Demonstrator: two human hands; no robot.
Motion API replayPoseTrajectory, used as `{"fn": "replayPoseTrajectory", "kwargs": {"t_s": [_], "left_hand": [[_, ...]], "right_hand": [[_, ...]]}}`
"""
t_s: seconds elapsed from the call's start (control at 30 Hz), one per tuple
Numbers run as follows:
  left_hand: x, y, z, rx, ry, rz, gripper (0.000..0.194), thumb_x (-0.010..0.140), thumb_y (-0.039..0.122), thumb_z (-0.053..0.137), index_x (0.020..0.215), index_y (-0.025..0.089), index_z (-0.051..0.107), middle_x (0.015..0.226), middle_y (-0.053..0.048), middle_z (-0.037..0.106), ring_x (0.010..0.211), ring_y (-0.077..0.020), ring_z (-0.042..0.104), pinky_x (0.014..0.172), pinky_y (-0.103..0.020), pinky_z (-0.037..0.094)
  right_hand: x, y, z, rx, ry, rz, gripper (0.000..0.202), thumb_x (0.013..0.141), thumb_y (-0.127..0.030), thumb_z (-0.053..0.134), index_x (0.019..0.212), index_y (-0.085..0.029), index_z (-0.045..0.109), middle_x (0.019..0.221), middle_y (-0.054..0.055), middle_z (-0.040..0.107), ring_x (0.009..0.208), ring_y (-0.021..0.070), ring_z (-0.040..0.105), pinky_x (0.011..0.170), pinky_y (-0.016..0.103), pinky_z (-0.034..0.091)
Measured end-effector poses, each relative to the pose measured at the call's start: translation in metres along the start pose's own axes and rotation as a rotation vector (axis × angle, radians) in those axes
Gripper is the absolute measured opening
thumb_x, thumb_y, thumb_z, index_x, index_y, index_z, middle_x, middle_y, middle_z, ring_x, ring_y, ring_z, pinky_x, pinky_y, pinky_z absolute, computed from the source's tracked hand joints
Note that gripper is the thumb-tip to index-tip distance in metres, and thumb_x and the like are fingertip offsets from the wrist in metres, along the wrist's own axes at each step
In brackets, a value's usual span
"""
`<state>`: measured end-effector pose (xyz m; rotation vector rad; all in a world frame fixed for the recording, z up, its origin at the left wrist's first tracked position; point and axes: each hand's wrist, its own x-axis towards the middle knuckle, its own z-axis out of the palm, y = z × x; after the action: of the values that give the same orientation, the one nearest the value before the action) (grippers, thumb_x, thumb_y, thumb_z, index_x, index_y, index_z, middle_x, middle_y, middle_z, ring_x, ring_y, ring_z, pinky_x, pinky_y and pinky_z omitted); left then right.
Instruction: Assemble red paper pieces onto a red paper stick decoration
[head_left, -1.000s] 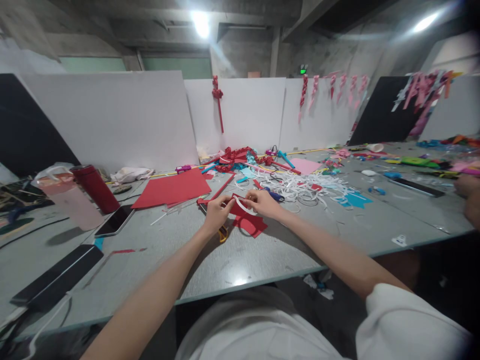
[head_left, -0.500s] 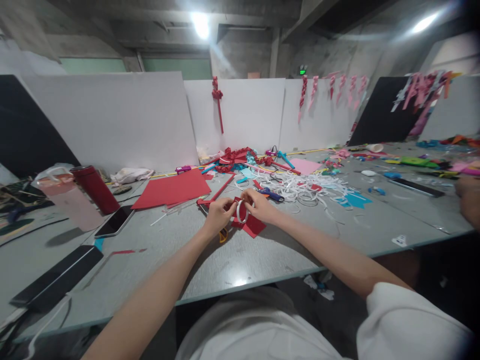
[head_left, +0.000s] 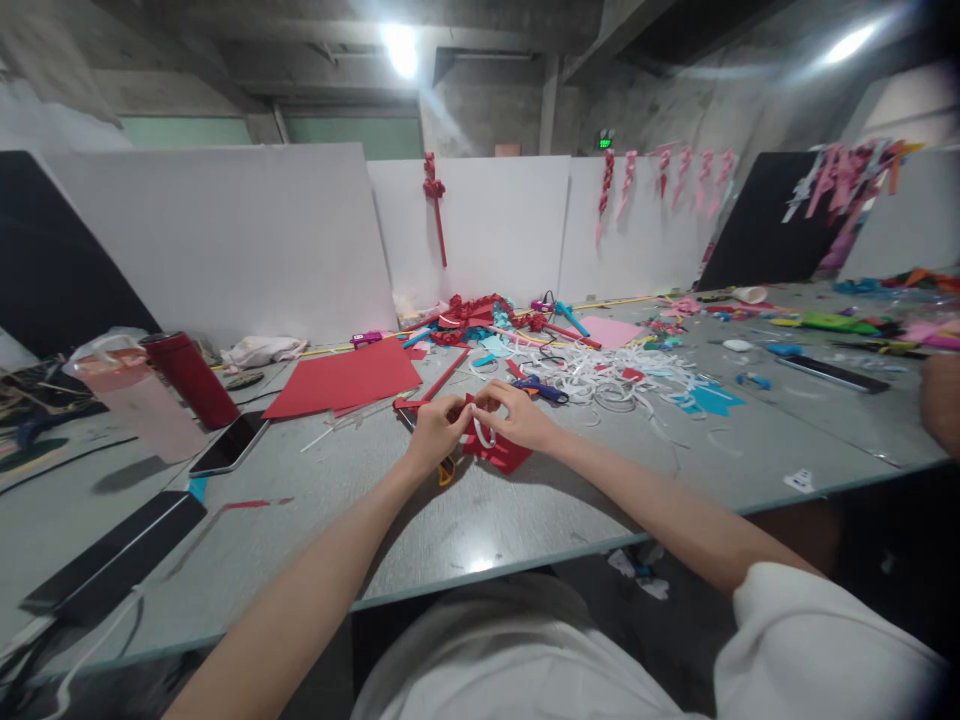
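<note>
Both hands are out over the middle of the grey counter (head_left: 525, 510), close together; the left hand (head_left: 433, 428) has its grip closed, fingers pinched on the left edge of a small red paper piece (head_left: 499, 450); the right hand (head_left: 517, 412) is curled over from the other side, thumb and fingers closed on a white paper strip (head_left: 481, 432) that loops down between the two hands, right against the red piece; how much of the strip is stuck to the paper I cannot tell. The red piece sits low, touching or just above the counter, and something yellow (head_left: 447, 470) pokes out from under the left hand; too hidden to name.

Behind the hands lies a big red paper sheet (head_left: 345, 378), flat, well to the left of centre; to the right of the hands a tangle of white paper strips (head_left: 607, 375) spreads across the counter, with blue-handled scissors (head_left: 541, 388) just beyond the right hand. Far left stand a dark red bottle (head_left: 189, 378) and a pale pink bottle (head_left: 135, 400), upright, side by side; a phone (head_left: 229, 443) lies face up just in front of them; a dark flat device (head_left: 112, 560) rests nearer the counter edge. Another person's arm (head_left: 941, 400) shows at the right border.
</note>
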<state>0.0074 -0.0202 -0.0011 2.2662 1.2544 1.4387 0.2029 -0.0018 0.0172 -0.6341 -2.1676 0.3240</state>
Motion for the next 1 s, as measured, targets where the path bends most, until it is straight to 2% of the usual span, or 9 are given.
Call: {"fn": "replayPoseTrajectory", "kwargs": {"t_s": [0.1, 0.33, 0.47, 0.6, 0.8, 1.0], "left_hand": [[0.0, 0.001, 0.0, 0.013, 0.008, 0.016, 0.027, 0.096, 0.036, 0.055, 0.082, 0.018, 0.068, 0.076, -0.002, 0.07, 0.067, -0.0141, 0.06, 0.066, -0.026, 0.044], [0.001, -0.004, 0.001, 0.018, -0.023, 0.007, 0.027, 0.097, 0.036, 0.054, 0.086, 0.018, 0.07, 0.08, -0.004, 0.072, 0.07, -0.0155, 0.062, 0.069, -0.026, 0.046], [0.003, -0.006, 0.002, -0.021, 0.034, 0.0, 0.023, 0.097, 0.034, 0.055, 0.098, 0.019, 0.072, 0.093, -0.006, 0.075, 0.079, -0.0173, 0.066, 0.076, -0.028, 0.049], [0.004, -0.009, 0.002, -0.025, 0.091, -0.045, 0.023, 0.095, 0.03, 0.057, 0.111, 0.02, 0.071, 0.09, -0.005, 0.075, 0.075, -0.0168, 0.067, 0.074, -0.028, 0.05], [0.005, -0.024, 0.003, 0.068, 0.149, -0.173, 0.02, 0.092, 0.023, 0.057, 0.102, 0.018, 0.073, 0.088, -0.006, 0.075, 0.076, -0.0193, 0.067, 0.074, -0.03, 0.049], [0.009, -0.031, 0.004, -0.015, 0.196, -0.215, 0.016, 0.089, 0.025, 0.062, 0.094, 0.019, 0.076, 0.094, -0.007, 0.077, 0.084, -0.0203, 0.069, 0.078, -0.033, 0.052]], "right_hand": [[-0.001, 0.0, 0.002, 0.0, 0.049, 0.016, 0.024, 0.095, -0.043, 0.062, 0.093, -0.019, 0.066, 0.091, 0.006, 0.062, 0.083, 0.0184, 0.057, 0.079, 0.033, 0.049], [-0.001, 0.005, 0.003, -0.025, 0.049, 0.027, 0.022, 0.098, -0.038, 0.058, 0.093, -0.019, 0.069, 0.087, 0.007, 0.063, 0.082, 0.0195, 0.059, 0.079, 0.034, 0.048], [0.0, 0.002, 0.001, 0.006, 0.106, 0.017, 0.02, 0.098, -0.036, 0.056, 0.091, -0.019, 0.065, 0.095, 0.008, 0.064, 0.091, 0.0208, 0.059, 0.088, 0.036, 0.046], [0.001, -0.002, -0.002, 0.155, 0.137, 0.073, 0.022, 0.1, -0.04, 0.052, 0.094, -0.02, 0.061, 0.103, 0.008, 0.065, 0.1, 0.0209, 0.058, 0.095, 0.036, 0.045], [0.003, 0.004, -0.001, 0.501, 0.036, 0.207, 0.03, 0.096, -0.05, 0.056, 0.093, -0.02, 0.055, 0.08, 0.001, 0.064, 0.076, 0.0164, 0.06, 0.078, 0.031, 0.048], [0.002, 0.014, 0.006, 0.45, 0.028, 0.284, 0.034, 0.089, -0.051, 0.066, 0.095, -0.018, 0.067, 0.078, 0.001, 0.067, 0.071, 0.0152, 0.06, 0.073, 0.029, 0.049]]}}
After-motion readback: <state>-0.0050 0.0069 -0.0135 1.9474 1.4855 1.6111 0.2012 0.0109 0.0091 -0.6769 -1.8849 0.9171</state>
